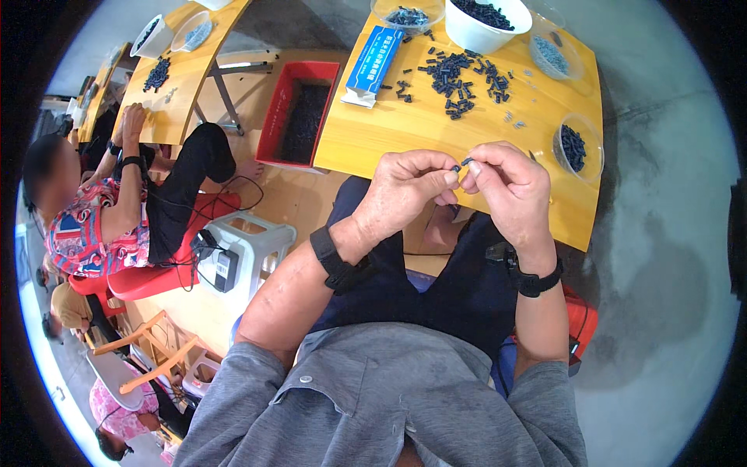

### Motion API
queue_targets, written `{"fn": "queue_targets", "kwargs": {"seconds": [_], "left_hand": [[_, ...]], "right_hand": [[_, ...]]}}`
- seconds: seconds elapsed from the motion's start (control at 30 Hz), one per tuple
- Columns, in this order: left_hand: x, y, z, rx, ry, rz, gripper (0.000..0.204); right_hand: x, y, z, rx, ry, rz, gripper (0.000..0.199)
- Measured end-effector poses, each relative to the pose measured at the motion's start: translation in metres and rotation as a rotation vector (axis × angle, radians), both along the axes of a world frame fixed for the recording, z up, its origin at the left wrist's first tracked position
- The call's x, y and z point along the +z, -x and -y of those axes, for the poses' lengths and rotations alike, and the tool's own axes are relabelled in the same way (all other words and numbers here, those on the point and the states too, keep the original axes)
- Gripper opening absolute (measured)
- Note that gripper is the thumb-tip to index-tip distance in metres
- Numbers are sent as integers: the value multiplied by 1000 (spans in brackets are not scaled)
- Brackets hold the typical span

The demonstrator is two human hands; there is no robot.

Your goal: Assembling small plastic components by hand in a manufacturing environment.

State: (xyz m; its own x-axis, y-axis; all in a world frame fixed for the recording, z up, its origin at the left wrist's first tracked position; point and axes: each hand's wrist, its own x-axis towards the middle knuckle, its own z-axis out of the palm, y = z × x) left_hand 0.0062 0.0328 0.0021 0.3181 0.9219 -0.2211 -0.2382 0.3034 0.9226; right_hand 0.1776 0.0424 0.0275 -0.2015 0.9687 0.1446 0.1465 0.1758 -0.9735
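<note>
Between the two hands, just above the near edge of the wooden table (405, 132), sit two tiny dark parts: one small black piece (456, 167) pinched at the tips of the left hand (405, 191), thumb & forefinger closed tight on it, and a second small dark piece (467, 162) held the same way by the right hand (510, 187), fingers together on it. Pieces nearly touch, tip to tip. Judging by size, they're v. light, stiff plastic or rubber, easy to drop or flick away, so fingertip pinch at the end is prob. the only workable hold; too small to tell exact shape. Both wrists carry black bands. Further out on the table lies a loose pile of black bits (459, 78), well apart from the hands, w/ a few strays around it. Behind the pile stands a white bowl (486, 23) full of the same bits, a clear tub (406, 14) beside it, another clear tub (551, 54) to the right w/ greyish bits, and a clear cup (580, 148) of dark bits near the right edge. A blue-and-white box (373, 62) lies flat on the left part. Nothing sits between hands & pile. Left of the table, a red crate (274, 117) on the floor, a white stool (253, 245), and another person (117, 202) seated at a second table (183, 78).
</note>
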Motion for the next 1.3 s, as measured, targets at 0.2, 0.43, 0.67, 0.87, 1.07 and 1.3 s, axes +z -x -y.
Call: {"fn": "queue_targets", "kwargs": {"seconds": [0.2,0.43,0.67,0.87,1.07,1.3], "left_hand": [[4,2,3,3,-18,16,13],[4,2,4,3,-14,19,12],[3,2,3,5,-4,8,12],[2,2,1,-9,-10,1,12],[1,2,0,10,0,-3,12],[-5,-3,1,68,-31,-85,13]], "right_hand": [[5,1,2,35,-80,16,14],[6,5,6,-6,-8,-12,12],[2,7,5,-5,19,-22,9],[0,9,4,-21,30,-30,8],[-2,8,0,-25,-50,70,8],[0,12,-2,-55,-91,154,7]]}}
